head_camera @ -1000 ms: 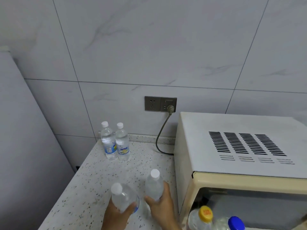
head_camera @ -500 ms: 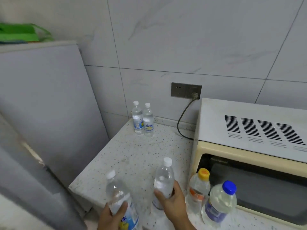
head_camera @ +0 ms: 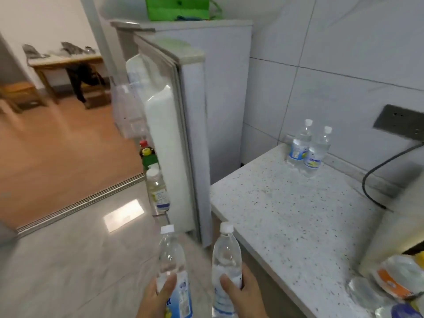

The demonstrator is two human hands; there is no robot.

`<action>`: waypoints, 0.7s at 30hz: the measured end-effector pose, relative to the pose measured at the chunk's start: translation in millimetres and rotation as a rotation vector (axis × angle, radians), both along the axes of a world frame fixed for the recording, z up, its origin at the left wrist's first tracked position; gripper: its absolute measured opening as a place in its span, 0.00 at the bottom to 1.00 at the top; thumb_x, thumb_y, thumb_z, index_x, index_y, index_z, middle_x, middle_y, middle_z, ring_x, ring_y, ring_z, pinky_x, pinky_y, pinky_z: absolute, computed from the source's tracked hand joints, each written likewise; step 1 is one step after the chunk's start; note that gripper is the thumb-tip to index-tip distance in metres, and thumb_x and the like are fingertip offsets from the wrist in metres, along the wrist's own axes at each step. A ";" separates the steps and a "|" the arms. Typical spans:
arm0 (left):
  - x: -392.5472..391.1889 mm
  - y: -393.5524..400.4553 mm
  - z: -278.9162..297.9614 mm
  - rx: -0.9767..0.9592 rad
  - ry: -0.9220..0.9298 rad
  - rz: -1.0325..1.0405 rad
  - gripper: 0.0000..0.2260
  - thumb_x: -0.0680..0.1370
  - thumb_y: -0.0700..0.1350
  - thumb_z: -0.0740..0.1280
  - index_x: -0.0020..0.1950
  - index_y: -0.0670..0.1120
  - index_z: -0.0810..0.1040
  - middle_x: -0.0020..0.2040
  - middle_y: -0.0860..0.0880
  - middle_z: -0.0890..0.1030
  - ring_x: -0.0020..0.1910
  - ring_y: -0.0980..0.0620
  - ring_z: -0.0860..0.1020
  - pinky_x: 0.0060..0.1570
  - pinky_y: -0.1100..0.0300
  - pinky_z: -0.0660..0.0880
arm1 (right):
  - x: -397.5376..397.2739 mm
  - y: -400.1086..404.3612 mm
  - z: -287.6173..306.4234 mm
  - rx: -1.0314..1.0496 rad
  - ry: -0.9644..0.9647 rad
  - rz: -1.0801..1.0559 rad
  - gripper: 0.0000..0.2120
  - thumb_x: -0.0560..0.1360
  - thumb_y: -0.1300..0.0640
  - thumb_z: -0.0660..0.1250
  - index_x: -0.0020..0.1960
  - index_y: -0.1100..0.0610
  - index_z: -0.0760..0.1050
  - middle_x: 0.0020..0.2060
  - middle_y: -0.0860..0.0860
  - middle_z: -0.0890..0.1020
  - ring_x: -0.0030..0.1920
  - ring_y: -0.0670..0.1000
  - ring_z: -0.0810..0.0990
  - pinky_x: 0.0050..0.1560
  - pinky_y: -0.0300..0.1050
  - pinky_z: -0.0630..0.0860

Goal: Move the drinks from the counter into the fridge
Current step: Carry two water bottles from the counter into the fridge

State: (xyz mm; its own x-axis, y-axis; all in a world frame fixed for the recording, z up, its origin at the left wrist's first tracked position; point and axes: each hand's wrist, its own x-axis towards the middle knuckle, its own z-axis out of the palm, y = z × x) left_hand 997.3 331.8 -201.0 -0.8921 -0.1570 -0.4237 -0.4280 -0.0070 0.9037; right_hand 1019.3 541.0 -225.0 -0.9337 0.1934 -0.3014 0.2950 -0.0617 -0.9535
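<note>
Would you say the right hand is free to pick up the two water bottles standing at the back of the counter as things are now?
Probably not: the right hand already grips a water bottle, so its fingers are occupied. The two bottles stand unobstructed by the wall.

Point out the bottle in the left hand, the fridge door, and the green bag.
bottle in the left hand [head_camera: 171, 255], head view, clear upper body.
fridge door [head_camera: 165, 143], head view, white inner panel.
green bag [head_camera: 177, 8], head view, front face.
</note>
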 end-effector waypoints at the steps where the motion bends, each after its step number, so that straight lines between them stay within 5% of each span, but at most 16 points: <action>1: 5.3 -18.4 -1.1 -0.006 -0.016 0.039 0.05 0.79 0.45 0.67 0.55 0.50 0.78 0.46 0.54 0.82 0.45 0.54 0.80 0.38 0.70 0.72 | -2.1 -17.0 -1.9 0.006 0.004 0.029 0.18 0.73 0.62 0.75 0.62 0.55 0.78 0.49 0.48 0.87 0.51 0.47 0.85 0.53 0.41 0.81; 4: 17.5 -76.0 -6.9 0.055 -0.064 0.127 0.07 0.79 0.44 0.67 0.56 0.50 0.76 0.44 0.47 0.82 0.36 0.53 0.82 0.36 0.66 0.77 | -10.2 -69.6 -5.9 -0.050 0.001 0.119 0.15 0.75 0.65 0.72 0.61 0.59 0.78 0.51 0.55 0.86 0.55 0.57 0.84 0.62 0.60 0.77; 8: 20.5 -144.2 -11.3 0.195 -0.101 0.255 0.10 0.77 0.44 0.69 0.56 0.53 0.76 0.47 0.44 0.85 0.45 0.39 0.84 0.48 0.41 0.80 | -27.6 -145.4 -4.5 -0.062 -0.039 0.239 0.11 0.76 0.61 0.71 0.58 0.55 0.79 0.53 0.53 0.86 0.54 0.54 0.84 0.59 0.57 0.80; 16: 1.0 -255.8 -1.5 0.161 -0.016 0.319 0.15 0.72 0.57 0.70 0.57 0.62 0.75 0.44 0.53 0.87 0.40 0.46 0.86 0.32 0.52 0.81 | -74.1 -274.2 -0.8 -0.014 -0.015 0.388 0.12 0.76 0.52 0.71 0.58 0.53 0.77 0.49 0.54 0.86 0.48 0.52 0.86 0.48 0.45 0.83; 21: -15.8 -307.4 9.3 0.140 0.052 0.307 0.22 0.68 0.63 0.67 0.60 0.60 0.73 0.47 0.51 0.86 0.43 0.48 0.86 0.33 0.58 0.81 | -102.1 -331.5 7.8 -0.053 -0.012 0.440 0.15 0.76 0.49 0.72 0.59 0.55 0.76 0.48 0.54 0.86 0.48 0.55 0.86 0.49 0.50 0.84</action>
